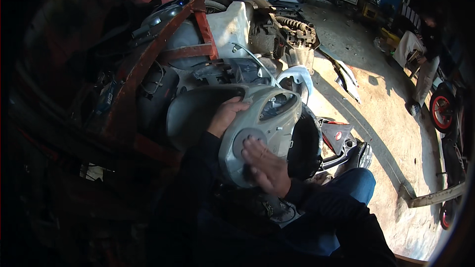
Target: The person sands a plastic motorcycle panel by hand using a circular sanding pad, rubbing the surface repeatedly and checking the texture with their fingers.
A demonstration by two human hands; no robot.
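Observation:
A grey motorcycle body panel with a large oval opening sits in front of me, its curved end toward my body. My left hand grips the panel's upper left edge, fingers curled over the rim. Against the panel's near face lies a round grey sanding disc. My right hand holds the disc flat there, fingers stretched over it and slightly blurred. The disc's right part is hidden under those fingers.
A rusty red metal frame rises on the left. Beyond the panel stand an engine with a coil spring and loose fairing pieces. A person sits far right, near a red-rimmed wheel. A metal beam is at right.

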